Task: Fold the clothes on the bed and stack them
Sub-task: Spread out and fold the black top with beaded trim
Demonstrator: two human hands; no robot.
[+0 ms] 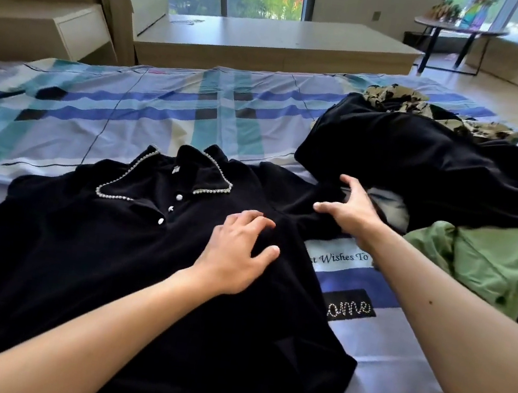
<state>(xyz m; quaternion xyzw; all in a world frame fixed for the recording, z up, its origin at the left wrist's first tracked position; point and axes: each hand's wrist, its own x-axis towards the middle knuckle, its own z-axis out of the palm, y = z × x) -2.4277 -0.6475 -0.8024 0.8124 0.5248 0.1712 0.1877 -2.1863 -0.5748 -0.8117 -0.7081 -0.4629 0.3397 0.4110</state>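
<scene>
A black collared garment (102,261) with pearl trim and white buttons lies spread face up on the bed (103,108), collar toward the far side. My left hand (236,253) rests flat on its chest, fingers apart, just right of the buttons. My right hand (349,209) lies palm down with spread fingers on the garment's right sleeve (301,195), which stretches toward the right. Neither hand grips cloth. A heap of unfolded clothes lies at the right: a large black piece (421,166), a camouflage-patterned piece (407,104) behind it, and a light green piece (481,261) at the bed's edge.
The bed has a blue, teal and white plaid sheet with printed words. Beyond its far side stand a low wooden platform (272,41) and windows. A small round table (457,27) stands at the back right. The floor shows past the bed's right edge.
</scene>
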